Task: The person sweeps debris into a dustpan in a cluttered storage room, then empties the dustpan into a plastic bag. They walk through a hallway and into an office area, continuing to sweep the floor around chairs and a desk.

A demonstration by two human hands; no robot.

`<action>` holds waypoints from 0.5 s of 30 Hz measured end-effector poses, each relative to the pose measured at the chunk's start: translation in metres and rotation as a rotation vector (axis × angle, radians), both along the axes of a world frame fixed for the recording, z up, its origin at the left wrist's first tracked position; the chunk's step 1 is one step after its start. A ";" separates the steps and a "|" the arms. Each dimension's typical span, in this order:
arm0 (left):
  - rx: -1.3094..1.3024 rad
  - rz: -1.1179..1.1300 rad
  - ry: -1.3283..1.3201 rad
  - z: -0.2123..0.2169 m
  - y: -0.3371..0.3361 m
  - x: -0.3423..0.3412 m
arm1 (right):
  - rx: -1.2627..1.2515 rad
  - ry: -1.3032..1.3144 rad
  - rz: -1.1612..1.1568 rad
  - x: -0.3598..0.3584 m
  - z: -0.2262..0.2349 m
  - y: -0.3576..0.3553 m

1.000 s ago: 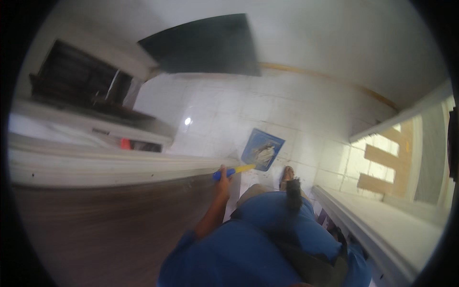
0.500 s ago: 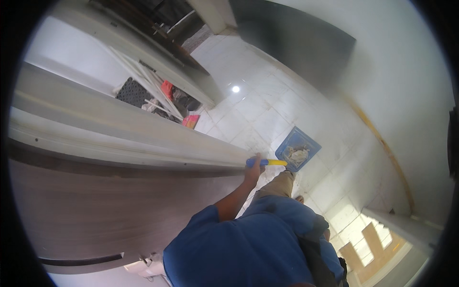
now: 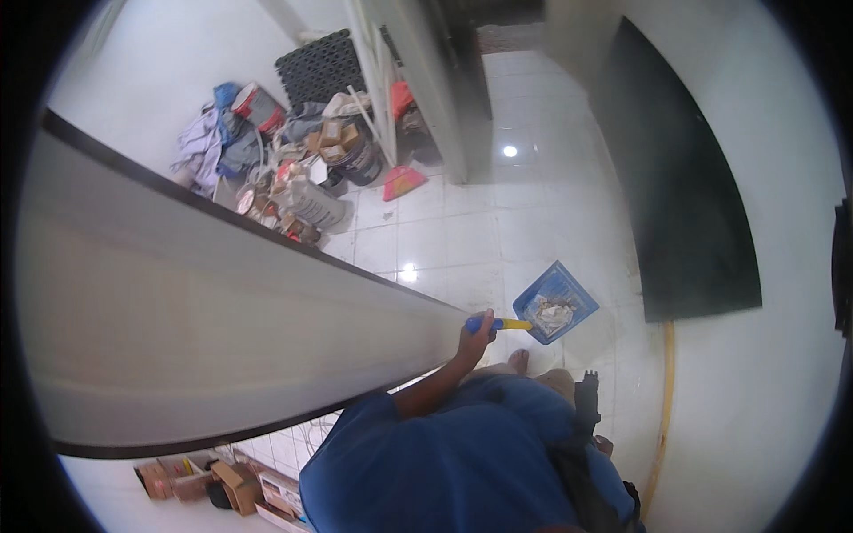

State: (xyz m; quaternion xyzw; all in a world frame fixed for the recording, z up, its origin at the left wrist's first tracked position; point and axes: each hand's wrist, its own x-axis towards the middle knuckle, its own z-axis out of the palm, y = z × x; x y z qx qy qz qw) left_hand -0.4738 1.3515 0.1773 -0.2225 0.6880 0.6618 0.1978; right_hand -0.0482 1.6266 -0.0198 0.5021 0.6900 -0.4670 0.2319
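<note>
My left hand [image 3: 477, 338] is wrapped round the blue and yellow handle [image 3: 513, 324] of a dustpan. The blue pan [image 3: 560, 282] is out in front of me, above the tiled floor or resting on it; I cannot tell which. In it lies a heap of pale, crumpled debris [image 3: 554, 314]. A small part of what looks like my right hand [image 3: 603, 445] shows low at my right side, its fingers hidden behind a dark strap and my blue shirt.
A long pale panel or door [image 3: 240, 284] runs close along my left. Beyond it are buckets [image 3: 311, 200], cloths, boxes and a black mat [image 3: 320, 67]. A dark sheet [image 3: 684, 195] leans on the right wall. Cardboard boxes [image 3: 238, 484] stand at lower left.
My view has turned and moved forward past the panel, bringing the cluttered corner into sight. The dustpan has come along in my left hand, still loaded.
</note>
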 end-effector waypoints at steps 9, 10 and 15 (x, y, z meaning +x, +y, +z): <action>0.091 0.407 -0.002 0.117 -0.016 -0.089 | 0.000 0.012 0.482 -0.294 0.217 0.161; 0.095 0.479 -0.015 0.131 -0.014 -0.102 | 0.019 -0.026 0.557 -0.333 0.231 0.190; 0.037 0.897 -0.047 0.210 0.001 -0.176 | 0.234 0.014 0.707 -0.549 0.292 0.274</action>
